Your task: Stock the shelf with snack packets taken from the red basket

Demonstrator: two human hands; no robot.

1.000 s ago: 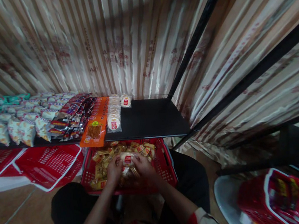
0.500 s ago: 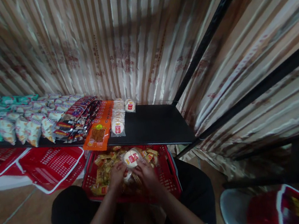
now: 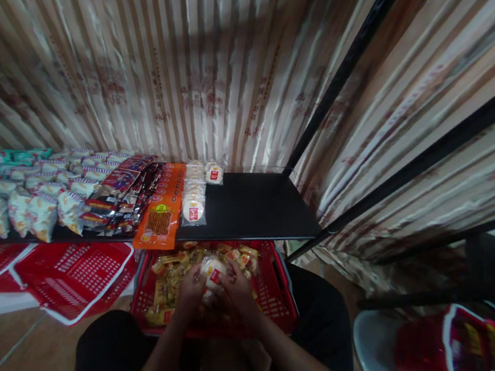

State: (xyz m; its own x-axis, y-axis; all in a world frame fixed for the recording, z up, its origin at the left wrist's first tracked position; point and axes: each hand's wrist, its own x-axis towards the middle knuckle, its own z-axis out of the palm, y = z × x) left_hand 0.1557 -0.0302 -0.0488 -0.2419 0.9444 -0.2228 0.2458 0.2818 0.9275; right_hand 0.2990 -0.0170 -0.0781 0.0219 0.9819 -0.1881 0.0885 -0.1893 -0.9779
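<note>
Between my two hands is a round white cracker packet (image 3: 212,271) with a red label, in clear wrapping. My left hand (image 3: 191,288) grips its left side, and my right hand (image 3: 238,286) grips its right side. Both are closed, held low over a red plastic basket (image 3: 275,268). Yellow-wrapped snack packets (image 3: 166,287) fill much of the basket, which sits between my knees. Just beyond, a row of similar white cracker packets (image 3: 194,209) lies on the black shelf (image 3: 257,205), with one single packet (image 3: 214,172) to its right at the back.
Left along the shelf lie an orange snack bag (image 3: 160,220), dark shiny packets (image 3: 121,195), and white and green bags (image 3: 40,210). Red baskets (image 3: 74,273) sit under the shelf. Black poles (image 3: 352,77) slant at the right. A grey stool (image 3: 369,347) bears a red bag.
My hands have drawn the cracker packet slightly down and toward me, and it has tilted. The whole view has shifted a little. The goods on the shelf look the same.
</note>
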